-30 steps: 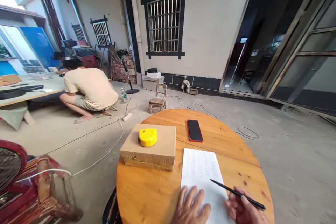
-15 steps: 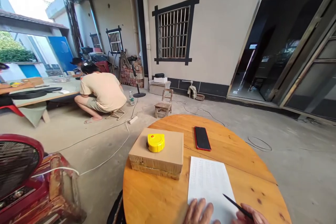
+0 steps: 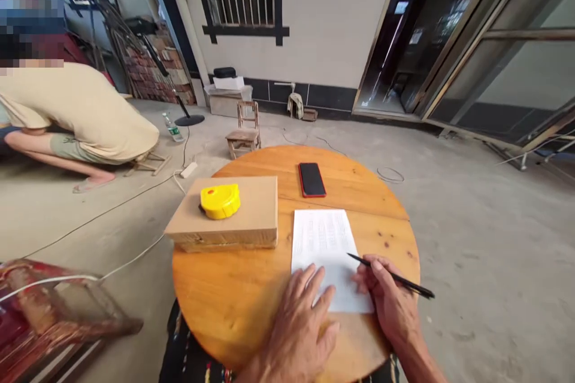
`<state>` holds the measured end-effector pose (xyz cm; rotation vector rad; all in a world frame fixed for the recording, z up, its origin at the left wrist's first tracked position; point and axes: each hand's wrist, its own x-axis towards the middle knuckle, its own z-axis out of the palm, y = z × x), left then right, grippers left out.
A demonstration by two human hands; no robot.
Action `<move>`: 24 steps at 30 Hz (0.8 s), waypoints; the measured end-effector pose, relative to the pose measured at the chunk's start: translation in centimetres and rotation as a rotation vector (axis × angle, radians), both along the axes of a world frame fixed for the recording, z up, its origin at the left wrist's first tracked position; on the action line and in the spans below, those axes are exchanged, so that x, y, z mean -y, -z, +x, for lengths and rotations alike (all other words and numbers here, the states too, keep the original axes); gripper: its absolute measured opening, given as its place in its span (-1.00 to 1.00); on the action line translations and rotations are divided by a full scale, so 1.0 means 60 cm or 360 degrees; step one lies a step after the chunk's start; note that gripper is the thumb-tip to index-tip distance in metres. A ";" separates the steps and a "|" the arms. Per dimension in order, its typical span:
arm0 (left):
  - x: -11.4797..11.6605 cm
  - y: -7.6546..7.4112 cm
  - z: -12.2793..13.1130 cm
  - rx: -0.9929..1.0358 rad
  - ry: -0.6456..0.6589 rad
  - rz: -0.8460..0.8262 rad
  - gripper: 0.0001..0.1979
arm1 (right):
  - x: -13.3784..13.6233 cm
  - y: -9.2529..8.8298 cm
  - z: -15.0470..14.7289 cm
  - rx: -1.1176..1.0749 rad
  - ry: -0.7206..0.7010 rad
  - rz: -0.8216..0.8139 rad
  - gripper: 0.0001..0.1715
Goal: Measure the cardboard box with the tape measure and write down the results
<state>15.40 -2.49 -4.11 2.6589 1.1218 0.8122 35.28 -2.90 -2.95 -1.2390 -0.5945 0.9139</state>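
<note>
A white sheet of paper (image 3: 320, 233) with rows of faint print lies on the round wooden table (image 3: 233, 287). My left hand (image 3: 303, 323) rests flat with its fingers spread over the paper's lower left edge. Between the fingers and thumb of my right hand (image 3: 390, 296) is a black pen (image 3: 411, 284). Its tip points up and left over the sheet; whether it touches the paper I cannot tell. Farther back on the table lies a phone (image 3: 311, 179) with a dark screen and red edge. A yellow tape measure (image 3: 220, 201) sits on a cardboard box (image 3: 251, 215) to the left.
A person in a cream shirt (image 3: 85, 108) squats at the left. Beyond the table stands a small wooden chair (image 3: 243, 131), with a water bottle (image 3: 173, 127) and a power strip (image 3: 188, 170) on the floor nearby. A red wooden stool (image 3: 54, 323) is at lower left.
The view has tilted down and turned right, so both hands and the whole pen now show. The box, tape measure, phone and paper keep their places on the table.
</note>
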 end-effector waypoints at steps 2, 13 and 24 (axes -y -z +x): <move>0.003 -0.015 -0.010 0.0060 -0.0054 -0.0124 -0.65 | -0.005 -0.015 -0.001 0.0109 -0.0127 0.0023 -0.72; -0.057 0.007 -0.031 -0.0088 -0.0038 -0.0107 -0.65 | -0.061 -0.043 -0.070 0.0918 -0.0609 -0.0038 -0.71; -0.063 0.013 -0.024 -0.0022 -0.0113 -0.0116 -0.77 | -0.090 0.011 -0.077 0.1188 -0.0647 -0.0100 -0.74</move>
